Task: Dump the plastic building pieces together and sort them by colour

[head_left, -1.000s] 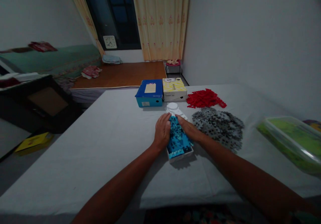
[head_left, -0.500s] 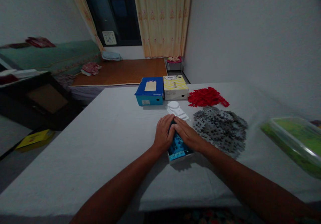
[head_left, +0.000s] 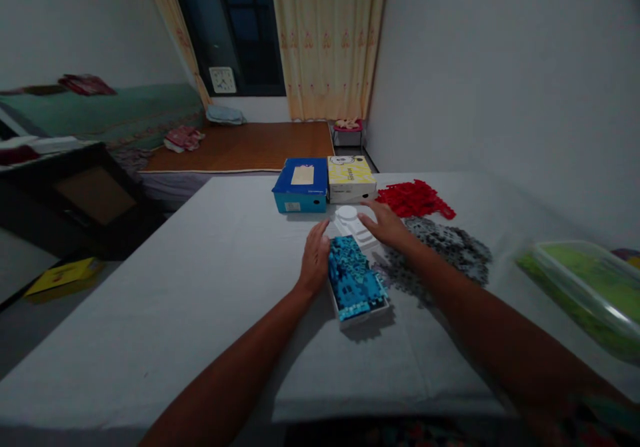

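A small white box (head_left: 367,314) full of blue plastic pieces (head_left: 356,277) lies on the white table (head_left: 200,287). My left hand (head_left: 315,257) rests flat against the box's left side, fingers together and stretched forward. My right hand (head_left: 384,223) has reached past the box and lies on a white moulded plastic insert (head_left: 350,221), fingers extended over its right edge. A heap of grey pieces (head_left: 450,250) lies under and right of my right forearm.
A pile of red pieces (head_left: 414,199) sits behind the grey one. A blue box (head_left: 301,185) and a yellow-and-white box (head_left: 350,177) stand at the table's far edge. A clear container with green contents (head_left: 585,287) is at the right.
My right hand has lifted off the blue pieces and moved forward onto the white insert. My left hand slid from the box's top to its left side. The blue pieces are now uncovered.
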`<action>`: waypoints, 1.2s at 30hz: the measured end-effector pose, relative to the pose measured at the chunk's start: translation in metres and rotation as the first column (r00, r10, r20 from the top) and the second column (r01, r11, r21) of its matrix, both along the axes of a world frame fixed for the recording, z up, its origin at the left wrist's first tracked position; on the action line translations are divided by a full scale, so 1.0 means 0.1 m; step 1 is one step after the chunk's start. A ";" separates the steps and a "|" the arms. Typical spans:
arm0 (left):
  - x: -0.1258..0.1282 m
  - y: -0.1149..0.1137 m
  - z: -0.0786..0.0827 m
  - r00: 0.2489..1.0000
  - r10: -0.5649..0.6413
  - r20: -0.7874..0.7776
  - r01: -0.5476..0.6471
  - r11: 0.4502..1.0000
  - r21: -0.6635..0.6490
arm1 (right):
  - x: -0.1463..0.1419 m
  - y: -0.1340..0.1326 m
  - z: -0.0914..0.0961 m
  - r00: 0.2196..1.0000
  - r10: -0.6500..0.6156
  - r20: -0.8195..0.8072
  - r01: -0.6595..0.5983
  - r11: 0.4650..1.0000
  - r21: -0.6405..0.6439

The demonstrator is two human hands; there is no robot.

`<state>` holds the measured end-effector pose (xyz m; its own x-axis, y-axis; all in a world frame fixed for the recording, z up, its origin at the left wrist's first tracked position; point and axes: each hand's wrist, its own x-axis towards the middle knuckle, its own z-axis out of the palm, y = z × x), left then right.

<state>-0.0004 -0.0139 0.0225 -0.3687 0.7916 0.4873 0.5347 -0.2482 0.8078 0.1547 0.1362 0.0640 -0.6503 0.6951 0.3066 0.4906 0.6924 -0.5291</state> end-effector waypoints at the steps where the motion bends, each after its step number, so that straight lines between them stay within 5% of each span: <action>1: -0.04 0.01 0.00 0.999 0.024 0.032 -0.024 1.000 0.004 | -0.07 0.11 -0.03 0.993 -0.020 0.115 0.017 0.999 0.028; 4: -0.16 0.03 -0.01 0.996 0.068 0.058 -0.069 0.998 0.007 | -0.29 0.28 -0.18 0.919 -0.074 0.386 0.054 0.997 0.061; 7: -0.23 0.05 -0.05 0.996 0.084 0.043 -0.084 0.996 -0.001 | -0.38 0.33 -0.21 0.883 -0.113 0.456 0.089 0.993 0.074; 11: -0.30 0.09 -0.10 0.993 0.101 0.062 -0.101 0.995 -0.006 | -0.16 0.26 0.19 0.944 -0.137 0.302 0.125 0.990 0.058; 14: -0.34 0.12 -0.11 0.990 0.114 0.088 -0.113 0.993 -0.012 | 0.16 -0.17 0.63 0.991 -0.042 0.129 0.033 0.997 0.067; 17: -0.35 0.15 -0.11 0.986 0.120 0.114 -0.118 0.993 -0.020 | 0.41 -0.89 0.86 0.986 0.086 0.140 -0.101 0.989 0.105; 20: -0.34 0.15 -0.11 0.983 0.117 0.138 -0.118 0.993 -0.003 | 0.46 -1.49 0.80 0.975 0.090 0.205 -0.125 0.978 0.168; 22: -0.33 0.15 -0.10 0.982 0.114 0.151 -0.118 0.993 0.021 | 0.40 -1.65 0.69 0.968 0.029 0.251 -0.081 0.977 0.198; 36: -0.29 0.16 -0.15 0.975 0.000 0.224 -0.003 1.000 0.013 | -0.01 -1.38 0.39 0.919 -0.148 0.366 0.044 0.959 0.279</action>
